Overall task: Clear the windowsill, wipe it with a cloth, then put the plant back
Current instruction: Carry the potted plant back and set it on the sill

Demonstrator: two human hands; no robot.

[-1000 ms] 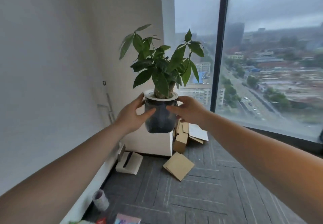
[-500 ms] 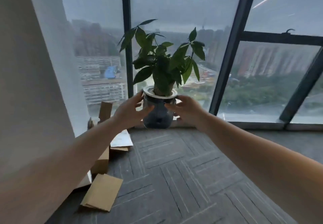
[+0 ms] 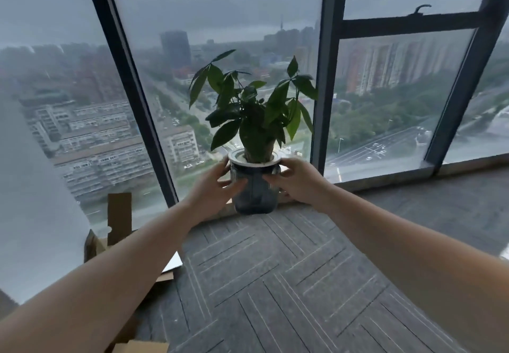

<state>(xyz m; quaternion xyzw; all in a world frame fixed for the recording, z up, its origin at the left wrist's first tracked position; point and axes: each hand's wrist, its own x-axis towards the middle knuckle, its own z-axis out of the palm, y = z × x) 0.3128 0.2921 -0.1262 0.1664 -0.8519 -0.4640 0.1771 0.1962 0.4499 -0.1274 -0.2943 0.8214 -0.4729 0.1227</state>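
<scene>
Stage, as judged from this view: the final step, returning the plant, is under way. Whether the sill has actually been wiped cannot be told; no cloth is showing anywhere in view.

Both hands are gripping the dark translucent glass pot (image 3: 254, 191) at arm's length. The left hand (image 3: 216, 187) is curling round the pot's left side, thumb lying across the front glass. The right hand (image 3: 296, 180) is wrapping the right side just below the white ring collar (image 3: 254, 157), fingers bent against the glass. Neither hand is slack.

The pot is staying upright, its base sitting level with the low grey stone windowsill (image 3: 385, 177) at the foot of the dark-framed window (image 3: 321, 91). Whether the base is already resting on the sill or hanging just above it cannot be told. Still to do, by my reading: settling the pot down and letting go.

Contents: the pot is holding a leafy green plant (image 3: 253, 104) with a stubby brown trunk rising through the collar. The glass is looking dark and murky; soil or water cannot be distinguished.

Flattened brown cardboard pieces (image 3: 119, 219) are lying on the grey carpet-tile floor (image 3: 275, 284) to the left.
</scene>
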